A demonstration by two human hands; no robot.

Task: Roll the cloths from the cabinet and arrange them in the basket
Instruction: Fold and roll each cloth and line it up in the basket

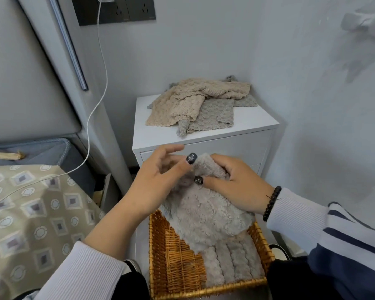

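I hold a fluffy grey cloth [206,211] in the air above a woven wicker basket [173,256]. My right hand [240,182] grips the cloth's top part, which is partly rolled. My left hand [160,180] touches the roll with its thumb, its fingers loosely spread. The rest of the cloth hangs down into the basket. Several rolled grey cloths [230,260] lie side by side in the basket's right half. On the white cabinet [206,137] behind lies a loose pile of beige cloths [182,100] and grey cloths [217,113].
A bed with a patterned cover [30,213] is on the left, with a padded headboard [26,83]. A white charging cable [95,105] hangs from a wall socket [117,9]. Pale walls close in behind and to the right of the cabinet.
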